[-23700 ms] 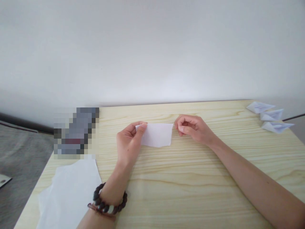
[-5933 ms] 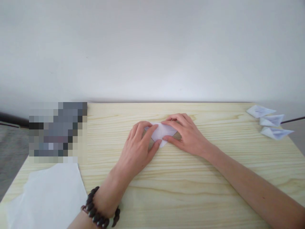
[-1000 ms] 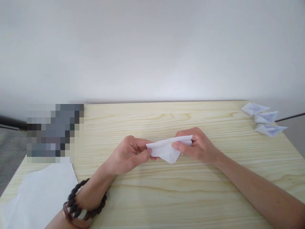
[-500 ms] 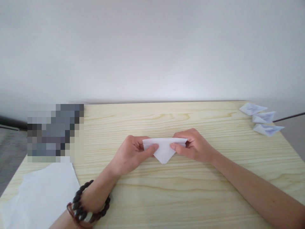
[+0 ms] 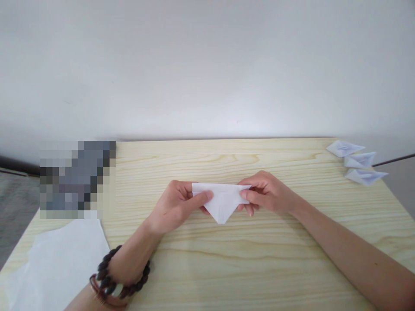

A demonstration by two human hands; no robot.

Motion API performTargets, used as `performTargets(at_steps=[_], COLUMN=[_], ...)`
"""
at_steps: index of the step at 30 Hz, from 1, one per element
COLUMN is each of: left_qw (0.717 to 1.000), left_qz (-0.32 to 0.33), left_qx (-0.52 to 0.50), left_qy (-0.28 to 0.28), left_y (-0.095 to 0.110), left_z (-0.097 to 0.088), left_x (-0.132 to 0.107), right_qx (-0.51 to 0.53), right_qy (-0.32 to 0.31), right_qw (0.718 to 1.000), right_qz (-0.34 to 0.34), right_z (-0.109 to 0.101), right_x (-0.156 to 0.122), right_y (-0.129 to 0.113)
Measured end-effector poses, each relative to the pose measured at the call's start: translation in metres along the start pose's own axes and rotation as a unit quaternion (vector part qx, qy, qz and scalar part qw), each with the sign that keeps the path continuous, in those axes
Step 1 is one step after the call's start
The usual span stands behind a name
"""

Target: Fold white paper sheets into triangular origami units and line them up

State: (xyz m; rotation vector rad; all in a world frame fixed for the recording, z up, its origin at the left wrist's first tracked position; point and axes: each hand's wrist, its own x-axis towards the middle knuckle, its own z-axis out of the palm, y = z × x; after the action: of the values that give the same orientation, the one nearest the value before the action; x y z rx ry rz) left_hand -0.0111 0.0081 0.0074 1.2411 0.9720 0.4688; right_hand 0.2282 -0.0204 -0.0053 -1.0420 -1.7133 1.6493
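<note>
Left grip (image 5: 177, 207) and right grip (image 5: 267, 193), centre of frame, each narrowly pinching one side of folded white paper (image 5: 222, 202).

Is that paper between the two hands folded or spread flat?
Folded: the paper shows a straight top edge and sides slanting down to a blunt tip, pinched between left hand and right hand.

Head view, forward and down, over tabletop (image 5: 207, 268)

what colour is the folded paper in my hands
The folded paper is white, clearest in the head view.
</note>
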Motion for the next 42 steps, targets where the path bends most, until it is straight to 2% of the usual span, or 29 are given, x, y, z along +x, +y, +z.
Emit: performTargets(at_steps=[4, 10, 13, 17, 22, 25, 27, 32, 37, 42], left_qw=[1.000, 0.999, 0.999, 0.999, 0.996, 0.996, 0.996, 0.994, 0.992, 0.992], left_qz=[0.015, 0.035, 0.039, 0.046, 0.046, 0.044, 0.057, 0.107, 0.091, 0.077], left_qx=[-0.004, -0.011, 0.013, 0.020, -0.005, -0.022, -0.024, 0.001, 0.023, 0.048], left_qy=[-0.005, -0.016, -0.016, -0.019, -0.073, -0.079, -0.060, 0.034, 0.081, 0.088], left_y=[0.000, 0.001, 0.002, 0.001, 0.002, 0.003, 0.003, 0.000, 0.000, 0.003], left_z=[-0.003, -0.003, 0.000, 0.000, -0.006, -0.007, -0.005, 0.003, 0.006, 0.008], left_x=[0.001, 0.001, 0.001, 0.002, 0.000, 0.000, -0.001, 0.001, 0.002, 0.001], right_qx=[0.034, 0.061, 0.029, -0.044, 0.027, 0.066, 0.068, 0.017, 0.010, 0.005], right_qy=[-0.016, -0.008, 0.024, 0.078, 0.075, 0.090, 0.114, 0.192, 0.194, 0.181], right_qw=[0.999, 0.997, 0.999, 0.996, 0.997, 0.994, 0.991, 0.981, 0.981, 0.983], right_qz=[-0.031, -0.044, -0.037, 0.004, 0.010, -0.003, -0.018, -0.029, -0.013, -0.013], right_z=[-0.005, -0.009, -0.004, 0.002, 0.000, -0.001, 0.001, 0.006, 0.006, 0.006], right_x=[-0.001, -0.003, -0.003, -0.002, -0.002, -0.002, -0.001, 0.000, 0.000, 0.000], right_y=[0.003, 0.010, 0.007, 0.001, 0.005, 0.010, 0.011, 0.010, 0.009, 0.007])
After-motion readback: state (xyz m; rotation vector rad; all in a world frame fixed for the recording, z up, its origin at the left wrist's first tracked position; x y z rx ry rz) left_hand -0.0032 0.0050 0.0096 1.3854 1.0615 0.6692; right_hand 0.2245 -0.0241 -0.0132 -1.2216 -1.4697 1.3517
